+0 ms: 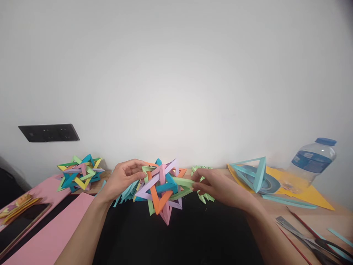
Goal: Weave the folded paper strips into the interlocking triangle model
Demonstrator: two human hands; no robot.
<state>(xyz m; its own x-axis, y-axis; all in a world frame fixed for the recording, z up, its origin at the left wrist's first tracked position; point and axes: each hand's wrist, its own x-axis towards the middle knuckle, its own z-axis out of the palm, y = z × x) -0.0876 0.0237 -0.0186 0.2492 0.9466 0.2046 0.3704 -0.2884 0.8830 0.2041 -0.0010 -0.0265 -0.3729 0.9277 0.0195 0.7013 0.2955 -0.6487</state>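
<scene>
Between my hands is a many-pointed origami star [162, 187] of interlocked folded-paper frames in orange, purple, pink, blue and light green. My left hand [128, 175] grips its upper left side, thumb on a light green strip and fingers behind. On the right, my right hand [209, 184] pinches a light green point that juts out of the star. Folded light green paper strips [202, 198] lie behind my right hand. Blue-green folded strips [128, 195] lie beside my left hand, partly covered by it.
A second paper star [81, 173] sits at the left, by pink paper [55, 232] and a phone [30, 221]. At right are a light blue paper frame [259, 175], a tape roll [271, 183], yellow paper [320, 195], a plastic bottle [314, 160] and scissors [303, 235]. A black mat [176, 243] lies in front.
</scene>
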